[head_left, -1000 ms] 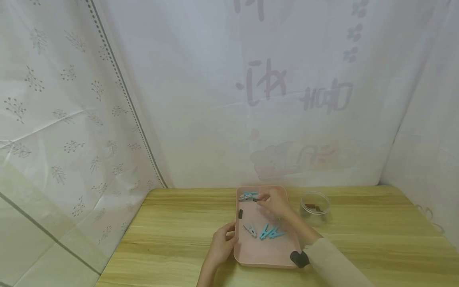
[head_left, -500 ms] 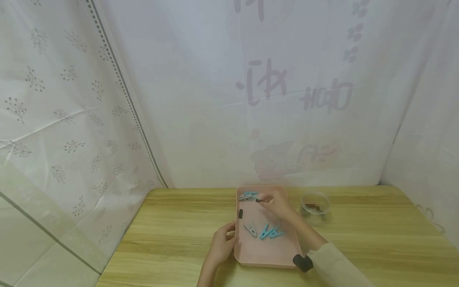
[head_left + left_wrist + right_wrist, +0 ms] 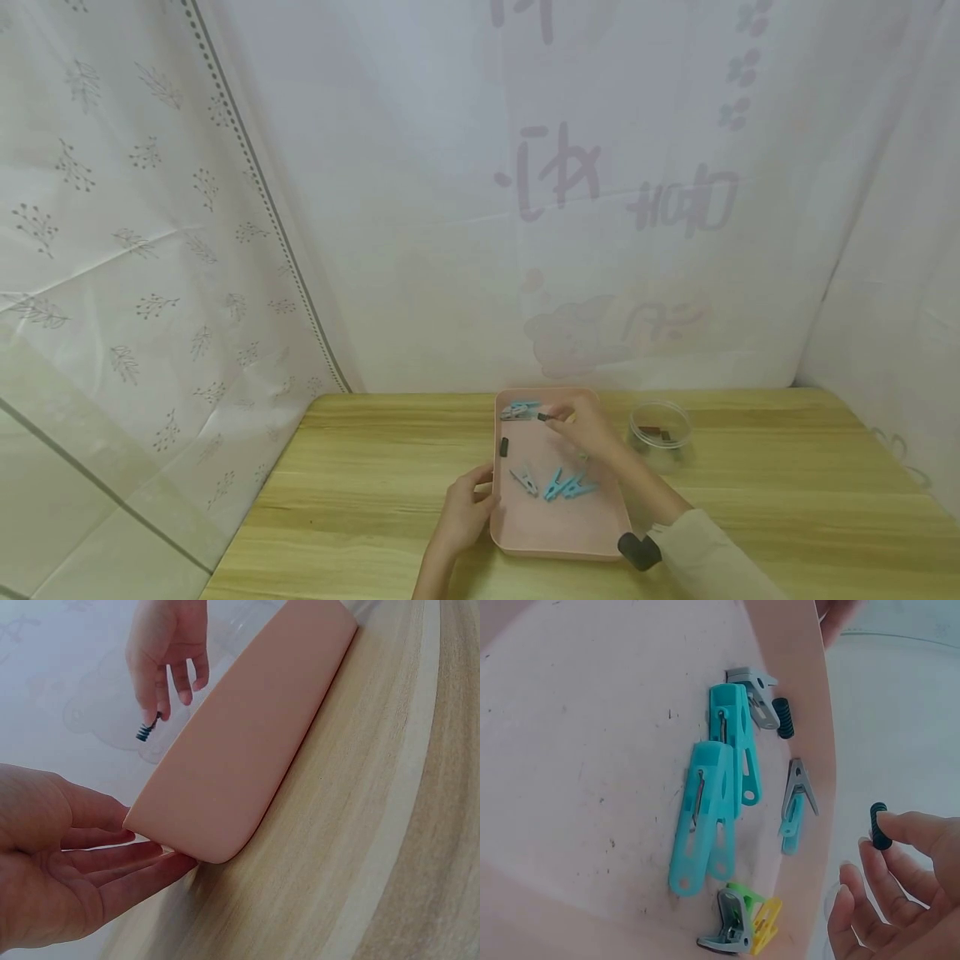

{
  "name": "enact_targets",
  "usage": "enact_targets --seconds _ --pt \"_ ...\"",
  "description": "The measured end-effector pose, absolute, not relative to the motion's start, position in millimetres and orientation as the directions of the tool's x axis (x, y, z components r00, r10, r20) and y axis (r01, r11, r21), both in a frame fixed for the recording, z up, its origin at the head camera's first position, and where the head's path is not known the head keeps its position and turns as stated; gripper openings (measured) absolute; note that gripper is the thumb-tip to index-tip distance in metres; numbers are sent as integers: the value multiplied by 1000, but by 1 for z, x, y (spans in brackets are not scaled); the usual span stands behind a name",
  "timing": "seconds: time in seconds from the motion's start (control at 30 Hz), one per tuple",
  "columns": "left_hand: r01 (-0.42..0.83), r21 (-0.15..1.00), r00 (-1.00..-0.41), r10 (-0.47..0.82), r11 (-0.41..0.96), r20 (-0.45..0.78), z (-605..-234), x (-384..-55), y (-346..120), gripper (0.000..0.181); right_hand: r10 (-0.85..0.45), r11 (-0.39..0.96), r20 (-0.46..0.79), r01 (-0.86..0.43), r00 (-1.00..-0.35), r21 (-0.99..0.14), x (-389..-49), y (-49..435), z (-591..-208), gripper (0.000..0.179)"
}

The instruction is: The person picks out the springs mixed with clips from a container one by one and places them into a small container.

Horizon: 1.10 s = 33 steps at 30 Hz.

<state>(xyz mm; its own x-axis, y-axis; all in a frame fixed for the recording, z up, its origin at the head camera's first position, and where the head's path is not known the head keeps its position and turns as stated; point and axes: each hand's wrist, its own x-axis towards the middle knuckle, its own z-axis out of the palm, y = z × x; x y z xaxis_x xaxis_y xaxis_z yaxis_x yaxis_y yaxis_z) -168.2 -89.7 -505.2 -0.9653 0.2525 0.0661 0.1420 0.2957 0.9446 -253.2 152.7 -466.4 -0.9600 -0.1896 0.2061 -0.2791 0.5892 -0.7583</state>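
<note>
My right hand (image 3: pixel 588 429) pinches a black coil spring (image 3: pixel 880 826) between thumb and fingertips, raised over the far part of a pink tray (image 3: pixel 555 533). My left hand (image 3: pixel 465 510) grips the tray's left side, thumb and fingers at its wall in the left wrist view. Inside lie two teal clothespins (image 3: pixel 700 817) and a grey clothespin (image 3: pixel 527 481). By the left wall rests a second black spring (image 3: pixel 503 447). Grey and blue clothespins (image 3: pixel 519 409) sit in the far left corner. A yellow clip (image 3: pixel 766 924) lies with green and grey ones, mostly hidden by my right arm in the head view.
Right of the tray stands a clear round tub (image 3: pixel 660 429) with dark and reddish-brown pieces in it. Both are on a wood-grain table (image 3: pixel 375 483). White printed curtains (image 3: pixel 420 250) hang behind and at the sides.
My right hand, still pinching the spring, has shifted slightly to the right, and its sleeve and black wrist piece have moved right too. My left hand and the tray stay in place.
</note>
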Motion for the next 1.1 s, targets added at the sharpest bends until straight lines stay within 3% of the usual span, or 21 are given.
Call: enact_targets --seconds 0.5,1.1 --pt "151 935 -965 251 320 70 -503 -168 -89 46 -139 622 166 -217 -976 -753 -242 162 -462 8" --pt "149 939 -964 255 309 69 -504 -168 -90 45 -76 650 205 -204 -976 -732 -233 171 -459 14"
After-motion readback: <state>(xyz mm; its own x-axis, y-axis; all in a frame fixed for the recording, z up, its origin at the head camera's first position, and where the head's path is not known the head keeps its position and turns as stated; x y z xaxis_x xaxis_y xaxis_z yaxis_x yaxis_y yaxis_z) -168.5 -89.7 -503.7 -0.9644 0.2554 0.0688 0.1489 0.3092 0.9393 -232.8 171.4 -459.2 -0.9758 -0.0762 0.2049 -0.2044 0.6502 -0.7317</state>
